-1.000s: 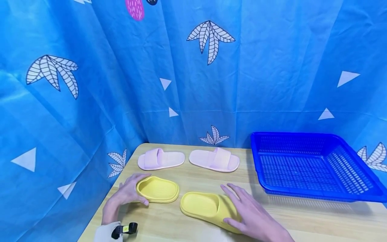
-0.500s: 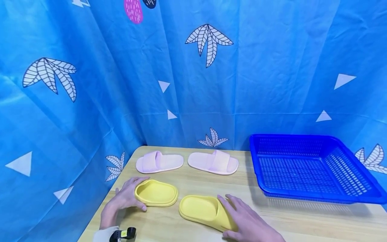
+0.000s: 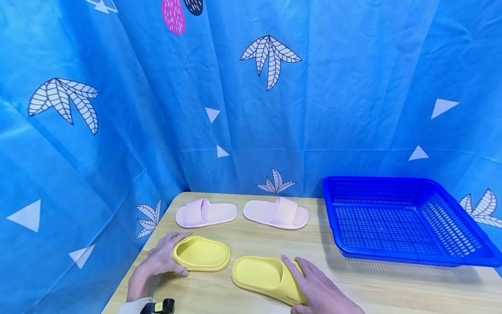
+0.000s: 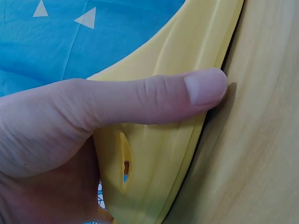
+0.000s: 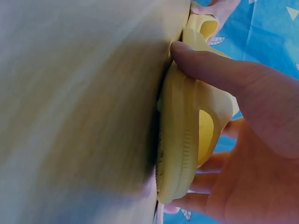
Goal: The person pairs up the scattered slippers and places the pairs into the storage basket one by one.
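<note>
Two yellow slippers lie on the wooden table, heel ends facing each other. My left hand point(image 3: 161, 257) grips the toe end of the left yellow slipper point(image 3: 204, 254). In the left wrist view its thumb point(image 4: 154, 98) lies across the slipper's side, down to the sole edge; the other fingers are mostly hidden behind. Around the toe of the right yellow slipper point(image 3: 259, 272) my right hand point(image 3: 319, 288) is curled. The right wrist view shows the thumb on one side of that slipper point(image 5: 175, 126) and fingers on the other, with some sole tread visible.
Behind the yellow pair, two pink slide slippers point(image 3: 217, 213) point(image 3: 260, 211) lie heel to heel on the table point(image 3: 219, 296). A blue perforated plastic basket point(image 3: 333, 226) stands at the right. Blue patterned curtain point(image 3: 353, 109) hangs along the back and left.
My right hand has settled closer onto the right yellow slipper's toe, its fingers closing around it. The left hand keeps its grip. The whole head view has shifted slightly downward.
</note>
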`<state>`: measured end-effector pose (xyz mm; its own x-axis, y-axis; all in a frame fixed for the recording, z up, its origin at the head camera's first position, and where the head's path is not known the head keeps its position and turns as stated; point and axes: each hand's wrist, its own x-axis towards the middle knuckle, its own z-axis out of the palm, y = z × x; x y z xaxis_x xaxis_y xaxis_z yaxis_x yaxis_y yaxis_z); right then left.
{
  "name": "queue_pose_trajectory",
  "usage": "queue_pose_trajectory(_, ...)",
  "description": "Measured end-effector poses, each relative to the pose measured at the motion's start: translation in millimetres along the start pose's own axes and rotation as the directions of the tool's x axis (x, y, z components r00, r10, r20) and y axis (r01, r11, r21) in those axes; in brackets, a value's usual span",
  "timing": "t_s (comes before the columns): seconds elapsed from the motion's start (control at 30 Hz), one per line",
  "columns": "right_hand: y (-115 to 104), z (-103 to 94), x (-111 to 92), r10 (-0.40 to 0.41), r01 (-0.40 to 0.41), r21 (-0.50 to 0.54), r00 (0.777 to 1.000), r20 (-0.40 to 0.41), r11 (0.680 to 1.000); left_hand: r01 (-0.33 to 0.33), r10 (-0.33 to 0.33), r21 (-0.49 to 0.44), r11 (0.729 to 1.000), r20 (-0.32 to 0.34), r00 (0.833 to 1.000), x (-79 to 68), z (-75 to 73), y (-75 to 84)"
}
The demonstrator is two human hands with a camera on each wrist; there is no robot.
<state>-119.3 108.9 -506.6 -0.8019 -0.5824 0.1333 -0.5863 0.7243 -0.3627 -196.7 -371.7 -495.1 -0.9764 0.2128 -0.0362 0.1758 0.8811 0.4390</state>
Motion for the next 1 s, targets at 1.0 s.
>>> queue_pose_trajectory(1.0,-0.6,-25.6,-5.6,0.026,-0.018,0.053,0.990,-0.141,0.998,-0.045,0.042,-0.075,0.996,-0.036,0.998,0.4,-3.7,-0.9)
